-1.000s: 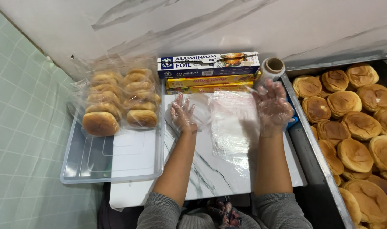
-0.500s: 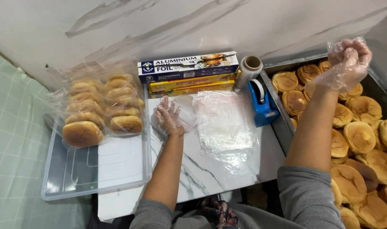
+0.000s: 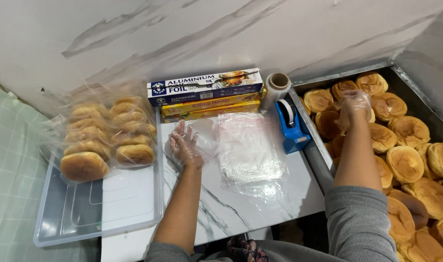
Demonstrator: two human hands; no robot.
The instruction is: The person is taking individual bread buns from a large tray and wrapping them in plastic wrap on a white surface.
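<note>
At a marble counter, a person's gloved right hand (image 3: 353,106) reaches, fingers loosely curled, onto buns (image 3: 382,137) in a metal tray (image 3: 401,73), grip not yet clear; the gloved left hand (image 3: 184,145) lies open, pinning clear plastic bags (image 3: 248,150); lifting one bun lightly by its edges would likely avoid denting it.

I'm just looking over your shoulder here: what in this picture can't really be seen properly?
- Right hand: over the buns in the metal tray; from the head view, whether it grips one cannot be told.
- The tray: cut off by the right and bottom edges.
- Bagged buns: the wrinkled, shiny plastic blurs them.
- Left hand: whether it lifts the clear bags or rests flat is unclear.
</note>
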